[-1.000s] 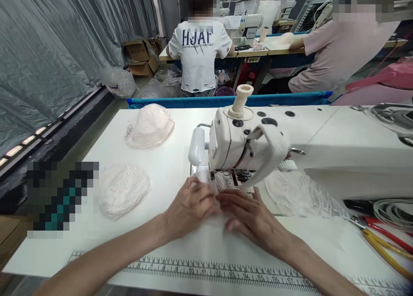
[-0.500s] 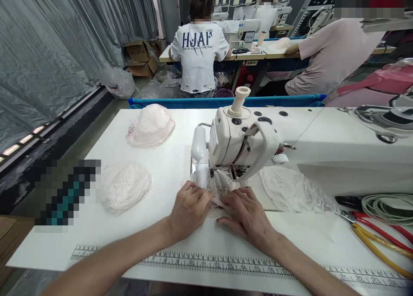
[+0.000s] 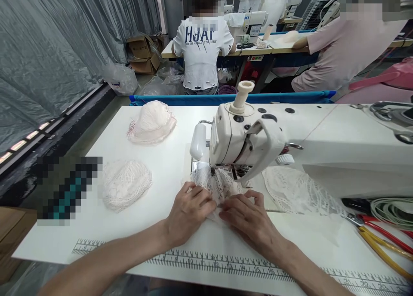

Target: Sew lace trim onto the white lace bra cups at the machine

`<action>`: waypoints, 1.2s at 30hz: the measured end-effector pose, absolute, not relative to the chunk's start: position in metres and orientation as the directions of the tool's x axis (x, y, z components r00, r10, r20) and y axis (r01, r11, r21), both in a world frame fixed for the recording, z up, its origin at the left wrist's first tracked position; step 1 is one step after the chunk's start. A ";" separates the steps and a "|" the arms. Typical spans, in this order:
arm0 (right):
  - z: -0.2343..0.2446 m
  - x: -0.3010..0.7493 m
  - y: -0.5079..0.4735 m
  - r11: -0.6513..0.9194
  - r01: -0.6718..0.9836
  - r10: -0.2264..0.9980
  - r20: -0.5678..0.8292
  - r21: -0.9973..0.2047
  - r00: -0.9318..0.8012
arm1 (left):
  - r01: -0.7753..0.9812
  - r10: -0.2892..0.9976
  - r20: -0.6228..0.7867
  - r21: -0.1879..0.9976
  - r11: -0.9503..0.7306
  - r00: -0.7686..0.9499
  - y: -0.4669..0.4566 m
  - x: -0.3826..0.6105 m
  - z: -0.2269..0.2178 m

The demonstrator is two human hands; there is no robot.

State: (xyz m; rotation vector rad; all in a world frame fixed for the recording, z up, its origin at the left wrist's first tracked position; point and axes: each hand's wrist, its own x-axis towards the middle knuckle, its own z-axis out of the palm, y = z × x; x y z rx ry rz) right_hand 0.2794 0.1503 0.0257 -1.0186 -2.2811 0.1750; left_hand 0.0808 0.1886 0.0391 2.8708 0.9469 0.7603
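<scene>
White lace fabric (image 3: 222, 182) lies under the needle area of a white sewing machine (image 3: 248, 137). My left hand (image 3: 192, 212) is closed on the lace's near left side, thumb and fingers pressed together. On the near right side, my right hand (image 3: 247, 212) has its fingers bent and closed on the same lace, the fingertips partly hidden. The two hands almost meet just in front of the presser foot. Right of the machine head lies another piece of white lace (image 3: 297, 190).
To the left are a white lace cup (image 3: 127, 184) and a pale pink cup (image 3: 153, 121) with loose threads. Scissors (image 3: 380, 240) with red and yellow handles and a coiled green cord (image 3: 393, 210) lie at right. A printed ruler (image 3: 206, 259) runs along the front edge. Other people sit beyond.
My right hand's fingers have drawn in and bent more, with the thumb now tucked by the lace. My left hand stays nearly in place. The whole view has shifted slightly.
</scene>
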 end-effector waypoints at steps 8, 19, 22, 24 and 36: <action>0.027 0.279 0.152 0.711 0.574 0.699 0.490 -0.406 -0.520 | 0.534 0.564 0.451 0.206 -0.820 0.692 0.187 0.077 0.039; 0.028 0.277 0.149 0.731 0.555 0.681 0.477 -0.397 -0.556 | 0.477 0.463 0.496 0.107 -0.872 0.735 0.185 0.077 0.046; 0.029 0.276 0.149 0.734 0.551 0.677 0.483 -0.396 -0.555 | 0.463 0.439 0.510 0.087 -0.882 0.740 0.184 0.077 0.045; 0.030 0.275 0.150 0.739 0.547 0.672 0.487 -0.394 -0.558 | 0.466 0.433 0.520 0.075 -0.882 0.736 0.184 0.077 0.043; 0.032 0.275 0.150 0.763 0.545 0.645 0.468 -0.347 -0.605 | 0.475 0.415 0.498 0.006 -0.880 0.761 0.183 0.075 0.044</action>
